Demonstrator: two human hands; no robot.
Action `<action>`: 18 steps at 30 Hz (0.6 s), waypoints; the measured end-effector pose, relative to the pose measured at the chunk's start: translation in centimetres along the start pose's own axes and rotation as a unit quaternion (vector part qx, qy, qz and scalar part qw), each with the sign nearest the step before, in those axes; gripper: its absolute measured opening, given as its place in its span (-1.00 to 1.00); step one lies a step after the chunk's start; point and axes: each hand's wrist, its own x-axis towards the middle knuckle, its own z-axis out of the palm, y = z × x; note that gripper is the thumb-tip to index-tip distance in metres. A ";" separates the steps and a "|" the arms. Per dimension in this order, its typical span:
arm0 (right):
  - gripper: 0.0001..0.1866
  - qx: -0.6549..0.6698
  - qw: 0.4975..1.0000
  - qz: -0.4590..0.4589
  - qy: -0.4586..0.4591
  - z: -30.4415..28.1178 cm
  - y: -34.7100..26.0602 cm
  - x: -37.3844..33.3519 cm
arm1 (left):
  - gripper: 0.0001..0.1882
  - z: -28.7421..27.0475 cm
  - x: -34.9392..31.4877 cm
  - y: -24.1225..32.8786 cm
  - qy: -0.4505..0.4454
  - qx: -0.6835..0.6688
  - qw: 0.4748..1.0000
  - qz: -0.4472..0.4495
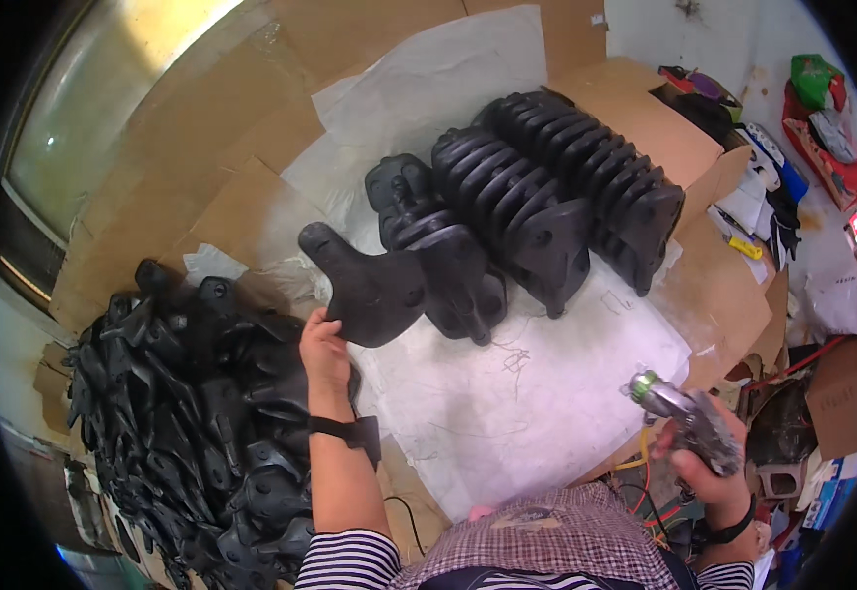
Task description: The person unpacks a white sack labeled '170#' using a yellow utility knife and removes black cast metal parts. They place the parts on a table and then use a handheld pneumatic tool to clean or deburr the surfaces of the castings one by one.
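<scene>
While the left hand (pixel 323 346) grips a black part (pixel 368 285), brown cardboard (pixel 635 108) lies behind.

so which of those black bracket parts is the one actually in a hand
The single black bracket gripped by the left hand, at the left end of the rows on white paper. The others stand in rows or lie in the pile.

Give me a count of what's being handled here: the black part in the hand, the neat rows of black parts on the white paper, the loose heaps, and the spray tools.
Black part held in the left hand: 1
Rows of black parts standing on the white paper: 3
Loose heap of black parts: 1
Spray tool in the right hand: 1
Total: 6
</scene>
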 end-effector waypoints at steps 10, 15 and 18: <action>-0.41 -0.103 0.988 0.110 -0.036 -3.2 1.2 -3.0 | -0.63 5.9 6.4 -8.3 0.005 0.148 0.987 -0.062; -0.40 -0.142 0.984 0.096 0.043 -7.0 0.7 -6.2 | -0.53 8.7 4.6 -8.5 -0.001 0.275 0.961 -0.004; -0.37 0.004 0.991 0.039 0.131 -7.6 -1.4 -6.9 | -0.55 9.3 2.4 -7.6 -0.032 0.262 0.965 0.009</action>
